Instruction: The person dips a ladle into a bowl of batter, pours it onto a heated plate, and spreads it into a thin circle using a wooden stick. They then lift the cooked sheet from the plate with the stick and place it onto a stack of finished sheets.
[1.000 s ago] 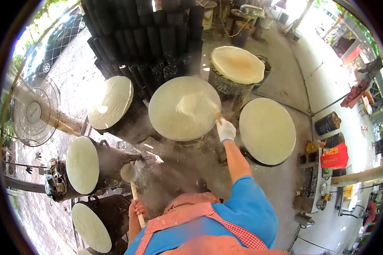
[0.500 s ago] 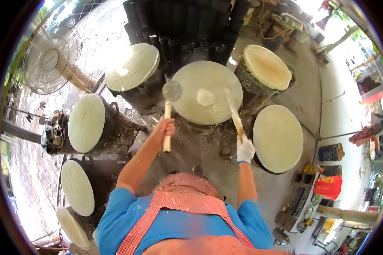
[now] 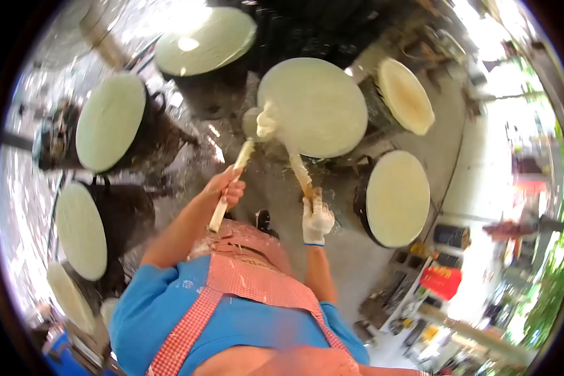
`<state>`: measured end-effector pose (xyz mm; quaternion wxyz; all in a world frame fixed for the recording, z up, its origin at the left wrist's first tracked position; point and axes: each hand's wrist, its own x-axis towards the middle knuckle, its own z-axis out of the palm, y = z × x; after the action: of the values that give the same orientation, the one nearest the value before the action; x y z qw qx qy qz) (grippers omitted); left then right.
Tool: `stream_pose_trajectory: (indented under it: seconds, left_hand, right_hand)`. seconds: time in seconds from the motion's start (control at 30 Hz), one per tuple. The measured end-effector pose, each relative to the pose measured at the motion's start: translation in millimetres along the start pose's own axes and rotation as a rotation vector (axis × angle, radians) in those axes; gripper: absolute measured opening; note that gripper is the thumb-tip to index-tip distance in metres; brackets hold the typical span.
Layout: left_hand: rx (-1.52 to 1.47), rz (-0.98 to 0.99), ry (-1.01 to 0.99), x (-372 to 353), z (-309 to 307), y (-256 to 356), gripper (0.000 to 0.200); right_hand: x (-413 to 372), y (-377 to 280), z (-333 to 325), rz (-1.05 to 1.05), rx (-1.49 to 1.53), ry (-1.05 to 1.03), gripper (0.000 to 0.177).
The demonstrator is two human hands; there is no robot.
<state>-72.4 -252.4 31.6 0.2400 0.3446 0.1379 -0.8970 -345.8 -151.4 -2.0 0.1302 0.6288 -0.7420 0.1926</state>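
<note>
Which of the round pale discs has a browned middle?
The disc at upper right, just right of the central disc; its middle is orange-brown, while the others look evenly pale.

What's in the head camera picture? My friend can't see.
A bare left hand holds a wooden-handled ladle at the edge of a pale round cooking disc; the white-gloved right hand holds a wooden stick. Around them stand similar discs.

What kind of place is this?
Probably an open-air kitchen for thin sheets: black drums with pale tops all around, a ladle in the left hand, a stick in the right hand.
</note>
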Motion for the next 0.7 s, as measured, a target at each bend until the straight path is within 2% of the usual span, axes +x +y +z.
stream_pose_trajectory:
  seconds: [0.03, 0.1, 0.13, 0.17, 0.23, 0.27, 0.33, 0.37, 0.43, 0.47, 0.53, 0.6, 0.63, 0.67, 0.7]
  left_hand:
    - [-0.177, -0.089, -0.054, 0.0, -4.1, 6.5, 0.027]
    - [-0.331, -0.173, -0.24, -5.8, -11.5, 7.7, 0.029]
    - [-0.342, -0.168, -0.251, -15.6, -9.8, 6.6, 0.028]
    - [-0.343, -0.145, -0.266, -25.8, -8.1, 9.3, 0.027]
    - [-0.366, -0.043, -0.33, -40.5, -16.3, 2.4, 0.028]
    - [-0.26, 0.053, -0.365, -47.5, -27.4, -1.7, 0.025]
    - [-0.059, 0.261, -0.445, -49.6, -61.4, -19.1, 0.024]
    - [-0.055, 0.336, -0.447, -58.2, -68.9, -28.0, 0.019]
    - [-0.067, 0.426, -0.262, -80.5, -81.0, -45.3, 0.01]
    - [-0.112, 0.481, -0.177, -93.3, -83.3, -53.8, 0.003]
    - [-0.363, 0.449, -0.148, -78.6, -135.5, -69.3, 0.008]
    - [-0.312, 0.563, -0.093, -76.6, -186.6, -95.0, 0.016]
    - [-0.525, 0.505, 0.001, -91.0, -193.7, -113.6, 0.016]
    - [-0.609, 0.49, 0.027, -101.1, -205.4, -128.1, 0.013]
    - [-0.563, 0.564, 0.059, -93.9, -239.7, -142.2, 0.011]
  right_hand:
    - [4.0, -6.6, 5.0, -0.007, 0.054, 0.031, 0.032]
    - [8.2, -14.9, 9.3, -0.018, 0.176, 0.086, 0.032]
    - [11.3, -15.0, 16.3, -0.084, 0.273, 0.092, 0.044]
    - [19.0, -17.1, 22.5, -0.094, 0.309, 0.015, 0.044]
    - [39.6, -32.3, 19.4, 0.07, 0.407, -0.222, 0.042]
    - [48.8, -34.4, 25.9, 0.258, 0.434, -0.386, 0.043]
    - [76.1, -40.9, 34.9, 0.261, 0.555, -0.446, 0.042]
    - [86.3, -46.9, 48.7, 0.148, 0.565, -0.358, 0.042]
    - [118.3, -72.6, 59.8, -0.049, 0.72, -0.513, 0.039]
    - [136.6, -99.5, 57.1, -0.076, 0.718, -0.61, 0.036]
    - [156.3, -146.9, 53.8, -0.104, 0.723, -0.745, 0.034]
    - [157.4, -159.9, 97.6, -0.172, 0.723, -0.702, 0.037]
    - [161.1, -171.8, 95.2, -0.151, 0.745, -0.71, 0.038]
    - [162.8, -183.2, 86.7, -0.099, 0.701, -0.686, 0.039]
    - [161.5, -181.8, 105.4, -0.009, 0.77, -0.688, 0.039]
